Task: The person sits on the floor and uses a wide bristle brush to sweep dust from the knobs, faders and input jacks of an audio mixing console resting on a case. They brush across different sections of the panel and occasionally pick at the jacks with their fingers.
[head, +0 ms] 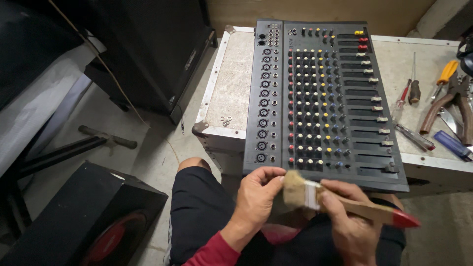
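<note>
Head view: right hand (351, 222) clamped on wooden paintbrush (345, 202), left hand (256, 197) pinching its dusty bristles, beside knobbed mixer (320, 98).

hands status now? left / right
Left hand: fingers pinching the bristles of the paintbrush.
Right hand: closed around the paintbrush handle.

A mixing desk (320, 98) lies on a case (231, 88) in the upper middle of the frame. Right of it on the case lie screwdrivers (411, 88) and pliers (451, 101). A paintbrush (340, 199) sits below the desk's lower edge. A speaker (88, 221) fills the lower left corner.
</note>
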Demonstrator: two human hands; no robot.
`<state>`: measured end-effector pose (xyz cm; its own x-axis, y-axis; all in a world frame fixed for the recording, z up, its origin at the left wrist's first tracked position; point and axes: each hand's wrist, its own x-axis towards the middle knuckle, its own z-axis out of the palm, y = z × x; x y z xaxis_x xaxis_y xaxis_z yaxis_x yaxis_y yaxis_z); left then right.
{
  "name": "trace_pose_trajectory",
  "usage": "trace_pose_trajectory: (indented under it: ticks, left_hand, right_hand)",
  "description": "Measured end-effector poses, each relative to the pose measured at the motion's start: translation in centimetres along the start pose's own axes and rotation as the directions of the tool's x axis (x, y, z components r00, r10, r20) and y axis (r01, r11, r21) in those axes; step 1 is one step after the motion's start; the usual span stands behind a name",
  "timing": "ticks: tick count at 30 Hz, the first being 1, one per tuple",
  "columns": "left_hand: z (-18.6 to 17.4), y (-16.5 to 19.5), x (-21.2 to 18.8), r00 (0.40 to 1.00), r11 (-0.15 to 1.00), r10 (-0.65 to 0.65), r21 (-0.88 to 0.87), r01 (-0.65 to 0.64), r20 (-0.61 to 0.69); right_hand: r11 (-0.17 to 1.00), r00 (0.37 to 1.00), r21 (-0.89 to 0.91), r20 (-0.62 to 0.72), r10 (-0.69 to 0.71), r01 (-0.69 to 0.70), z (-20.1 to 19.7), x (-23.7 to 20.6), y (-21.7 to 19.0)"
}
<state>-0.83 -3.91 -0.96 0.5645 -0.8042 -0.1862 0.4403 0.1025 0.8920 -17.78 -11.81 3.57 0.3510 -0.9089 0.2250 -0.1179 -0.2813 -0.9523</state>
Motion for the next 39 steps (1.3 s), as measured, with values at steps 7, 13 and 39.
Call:
trace_pose_trajectory:
  ticks: [7,13,39]
  left_hand:
    - [-0.1,0.5,0.2,0.998,0.994,-0.06,-0.095,0.06,0.006]
    - [-0.2,0.5,0.2,0.997,0.987,-0.079,-0.14,0.081,0.016]
    - [0.3,0.5,-0.2,0.994,0.996,-0.081,-0.036,0.083,0.068]
  right_hand:
    - [0.997,0.998,0.055,-0.023,0.064,-0.063,-0.8,0.2,1.4]
    - [0.999,0.999,0.029,-0.045,0.027,-0.026,-0.8,0.4,0.8]
    - [0.995,0.994,0.091,-0.095,0.059,-0.05,0.4,0.1,0.7]
